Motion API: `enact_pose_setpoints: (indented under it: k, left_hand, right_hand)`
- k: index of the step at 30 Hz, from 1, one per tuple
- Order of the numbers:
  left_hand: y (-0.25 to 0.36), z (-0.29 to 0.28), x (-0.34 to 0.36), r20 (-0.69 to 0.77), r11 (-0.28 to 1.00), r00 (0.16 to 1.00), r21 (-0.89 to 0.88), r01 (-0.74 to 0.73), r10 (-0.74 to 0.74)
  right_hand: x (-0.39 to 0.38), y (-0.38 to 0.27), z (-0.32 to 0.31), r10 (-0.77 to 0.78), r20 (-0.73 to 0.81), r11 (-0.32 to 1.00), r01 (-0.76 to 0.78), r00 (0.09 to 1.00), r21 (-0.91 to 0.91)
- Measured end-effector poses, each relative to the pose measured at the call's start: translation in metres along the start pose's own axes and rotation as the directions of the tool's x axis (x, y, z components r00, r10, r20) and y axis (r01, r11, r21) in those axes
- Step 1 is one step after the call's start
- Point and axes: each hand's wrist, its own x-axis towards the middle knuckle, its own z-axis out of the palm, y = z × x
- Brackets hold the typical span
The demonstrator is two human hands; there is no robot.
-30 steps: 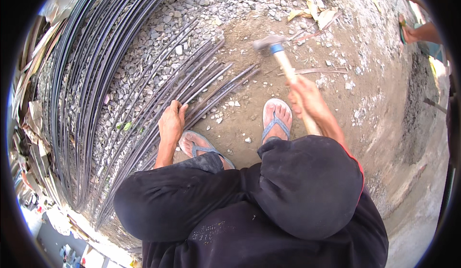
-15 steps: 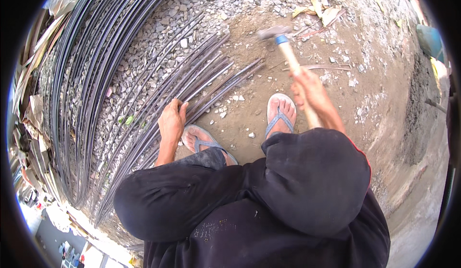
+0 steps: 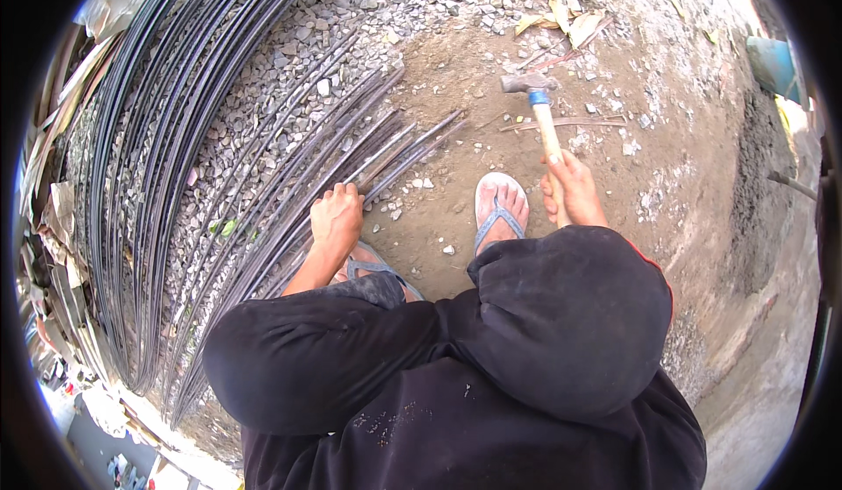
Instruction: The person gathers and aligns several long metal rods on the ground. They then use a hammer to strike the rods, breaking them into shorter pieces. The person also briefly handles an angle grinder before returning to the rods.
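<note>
My left hand [image 3: 337, 218] is closed, its fingers curled over the near bundle of thin dark steel rods [image 3: 379, 155]. What lies under its fingers is partly hidden, but rods run out past the knuckles toward the upper right. My right hand [image 3: 574, 190] grips a hammer [image 3: 545, 130] by its pale wooden handle. The hammer's rusty metal head [image 3: 528, 83] points away from me, above a blue band on the handle. It is held apart from the rods, to the right of their ends.
A larger bundle of long curved rods [image 3: 162, 165] lies at the left over grey gravel [image 3: 289, 47]. My sandalled right foot [image 3: 502, 209] rests on the dirt between my hands. Dry leaves [image 3: 561, 12] lie at the far side; a blue-green container [image 3: 774, 67] stands at the right.
My left hand has shifted right along the rods, its fingers now curled over them. The hammer has moved slightly right and nearer, and its head is less blurred.
</note>
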Motion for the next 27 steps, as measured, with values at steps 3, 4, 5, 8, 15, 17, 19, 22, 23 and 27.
enact_pose_setpoints:
  k: [3, 4, 5, 8, 15, 17, 19, 22, 23, 27]
  left_hand:
    - [-0.002, 0.002, 0.006, 0.01, 1.0, 1.0, -0.02, 0.006, -0.006]
    - [-0.003, 0.001, 0.006, -0.022, 0.999, 1.0, -0.036, 0.007, -0.008]
    - [-0.003, 0.0, 0.003, -0.073, 0.998, 0.997, -0.066, -0.006, 0.001]
    - [-0.002, -0.005, -0.005, -0.16, 0.997, 0.987, -0.077, 0.01, -0.022]
    - [0.002, -0.018, -0.011, -0.355, 0.99, 0.93, -0.128, 0.051, -0.094]
    - [0.003, -0.019, -0.009, -0.331, 0.991, 0.94, -0.123, 0.05, -0.089]
    - [0.003, -0.023, -0.008, -0.361, 0.99, 0.929, -0.134, 0.036, -0.083]
    - [-0.001, -0.031, -0.012, -0.443, 0.988, 0.893, -0.154, 0.01, -0.078]
    - [-0.003, -0.035, -0.014, -0.488, 0.989, 0.869, -0.145, 0.011, -0.081]
    - [-0.006, -0.036, -0.023, -0.258, 0.957, 0.966, -0.274, -0.092, 0.019]
  right_hand:
    - [0.0, 0.008, 0.012, 0.021, 0.069, 1.0, -0.021, 0.997, 0.005]
    - [0.0, 0.007, 0.013, 0.051, 0.068, 0.999, -0.051, 0.996, -0.01]
    - [0.0, 0.005, 0.012, 0.04, 0.084, 0.999, -0.037, 0.996, -0.039]
    - [-0.003, -0.013, -0.003, 0.033, 0.085, 0.998, -0.028, 0.996, -0.061]
    - [0.012, -0.078, -0.048, -0.274, -0.177, 0.954, 0.243, 0.945, -0.177]
    - [0.025, -0.077, -0.042, -0.322, -0.27, 0.944, 0.285, 0.907, -0.167]
    - [0.035, -0.061, -0.026, -0.326, -0.33, 0.943, 0.277, 0.886, -0.187]
    - [0.034, -0.025, 0.002, -0.114, -0.144, 0.981, 0.089, 0.983, -0.171]
    - [0.033, -0.011, 0.014, -0.062, -0.082, 0.988, 0.049, 0.995, -0.148]
    - [0.031, 0.008, 0.03, -0.071, 0.007, 0.997, 0.071, 0.997, -0.039]
